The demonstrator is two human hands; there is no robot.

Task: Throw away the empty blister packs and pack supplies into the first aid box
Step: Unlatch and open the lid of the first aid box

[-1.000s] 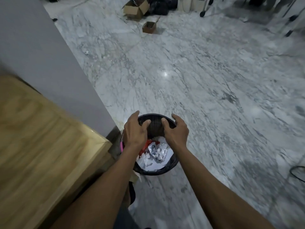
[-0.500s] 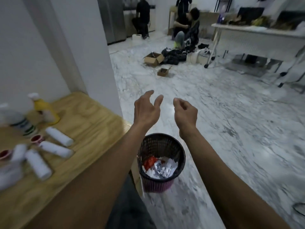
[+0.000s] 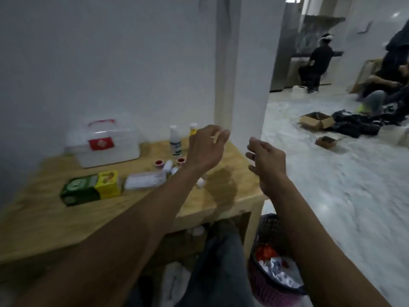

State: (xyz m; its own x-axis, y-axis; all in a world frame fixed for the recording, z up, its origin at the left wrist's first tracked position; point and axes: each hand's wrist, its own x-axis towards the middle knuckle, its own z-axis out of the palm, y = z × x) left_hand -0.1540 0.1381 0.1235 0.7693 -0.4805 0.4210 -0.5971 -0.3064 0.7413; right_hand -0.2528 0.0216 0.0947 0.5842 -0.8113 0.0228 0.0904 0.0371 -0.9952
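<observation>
A clear first aid box (image 3: 104,144) with a red handle and red label stands shut at the back of the wooden table (image 3: 44,222). In front of it lie a green and yellow carton (image 3: 93,187), a white pack (image 3: 143,180), white rolls (image 3: 168,167), two red-capped pots (image 3: 159,162) and a white bottle (image 3: 175,140). My left hand (image 3: 205,149) hovers open over the table's right part. My right hand (image 3: 265,162) hangs open past the table's right edge. The waste basket (image 3: 272,286) on the floor at lower right holds discarded packs and paper.
A white pillar (image 3: 241,63) rises behind the table's right corner. Cardboard boxes (image 3: 316,120) and dark bags lie on the marble floor at the right. Other people are at the far right. My knee (image 3: 219,262) is under the table edge.
My view swung left and up from the basket to the table. Both hands rose from the basket and now hover empty near the table's right edge.
</observation>
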